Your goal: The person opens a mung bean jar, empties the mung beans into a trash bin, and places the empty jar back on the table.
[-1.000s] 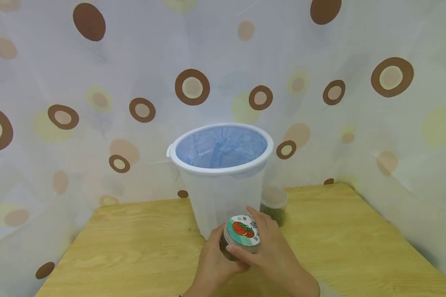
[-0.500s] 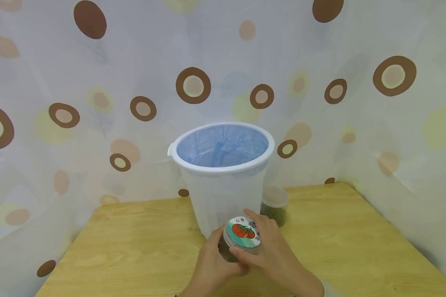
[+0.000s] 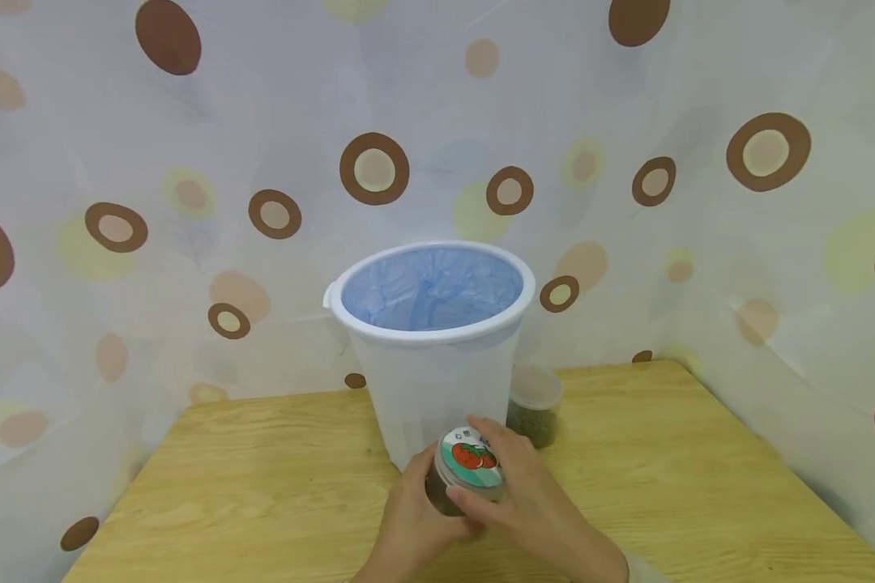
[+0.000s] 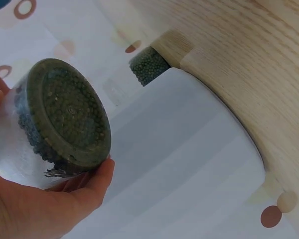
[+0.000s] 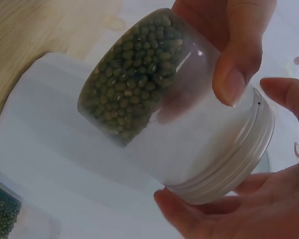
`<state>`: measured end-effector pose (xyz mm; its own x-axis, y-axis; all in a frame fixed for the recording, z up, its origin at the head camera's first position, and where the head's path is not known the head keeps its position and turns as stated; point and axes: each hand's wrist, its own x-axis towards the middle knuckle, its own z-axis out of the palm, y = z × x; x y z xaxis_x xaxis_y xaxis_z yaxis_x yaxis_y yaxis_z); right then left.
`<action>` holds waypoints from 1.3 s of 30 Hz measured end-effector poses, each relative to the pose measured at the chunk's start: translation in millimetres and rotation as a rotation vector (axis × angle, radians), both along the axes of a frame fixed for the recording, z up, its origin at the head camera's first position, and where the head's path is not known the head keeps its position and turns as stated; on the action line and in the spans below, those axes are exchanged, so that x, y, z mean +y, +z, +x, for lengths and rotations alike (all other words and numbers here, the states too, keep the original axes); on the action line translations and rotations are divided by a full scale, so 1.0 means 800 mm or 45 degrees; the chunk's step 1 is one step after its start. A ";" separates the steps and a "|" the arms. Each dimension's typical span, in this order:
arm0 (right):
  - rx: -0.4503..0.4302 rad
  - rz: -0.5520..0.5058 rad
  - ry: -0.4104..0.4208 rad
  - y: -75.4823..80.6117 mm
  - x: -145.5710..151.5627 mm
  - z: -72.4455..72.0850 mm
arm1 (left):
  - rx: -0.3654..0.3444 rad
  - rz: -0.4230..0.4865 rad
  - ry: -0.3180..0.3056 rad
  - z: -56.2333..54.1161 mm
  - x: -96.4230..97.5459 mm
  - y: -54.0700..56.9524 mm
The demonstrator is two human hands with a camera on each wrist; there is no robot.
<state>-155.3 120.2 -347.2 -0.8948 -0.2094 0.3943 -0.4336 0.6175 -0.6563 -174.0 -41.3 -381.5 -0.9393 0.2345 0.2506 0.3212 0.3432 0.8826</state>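
Observation:
Both hands hold a clear plastic jar [image 5: 134,84] part-filled with green beans like mung beans. In the head view its round lid [image 3: 472,458], with a tomato picture on white and green, faces up towards me. My left hand [image 3: 417,518] grips the jar's body from the left; in the left wrist view the bean-covered base [image 4: 72,112] shows. The fingers and thumb of my right hand [image 3: 528,494] span the lid's rim from the right. The lid sits on the jar's mouth, and the jar tilts in front of the white bin [image 3: 437,380].
The bin, lined with a blue bag [image 3: 430,291], stands on the wooden table [image 3: 277,478] near the patterned backdrop [image 3: 292,97]. Beside it at the right stands a second clear jar [image 3: 535,405] of green beans with a pale lid.
My right fingers have shifted slightly left around the lid, and its picture has turned a little counterclockwise. My left hand keeps its grip on the jar. The bin and second jar stay put.

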 end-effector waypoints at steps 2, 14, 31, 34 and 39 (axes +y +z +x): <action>-0.073 -0.002 -0.058 0.002 -0.003 0.000 | -0.002 0.008 0.005 0.000 0.002 -0.001; -0.186 0.008 -0.193 0.005 -0.004 -0.004 | 0.033 0.027 -0.021 -0.002 0.008 -0.001; -0.199 -0.114 -0.089 0.002 0.005 -0.005 | -0.065 0.030 -0.062 -0.002 0.003 -0.002; -0.201 -0.153 -0.028 0.003 0.007 -0.007 | -0.077 0.058 -0.084 -0.002 0.001 0.001; -0.211 -0.163 0.088 0.002 0.013 -0.009 | -0.139 0.092 -0.118 0.000 -0.003 0.004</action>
<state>-162.9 130.5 -345.5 -0.9349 -0.2304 0.2701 -0.3517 0.4973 -0.7931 -174.0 -43.5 -378.4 -0.9370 0.3064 0.1676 0.2494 0.2512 0.9352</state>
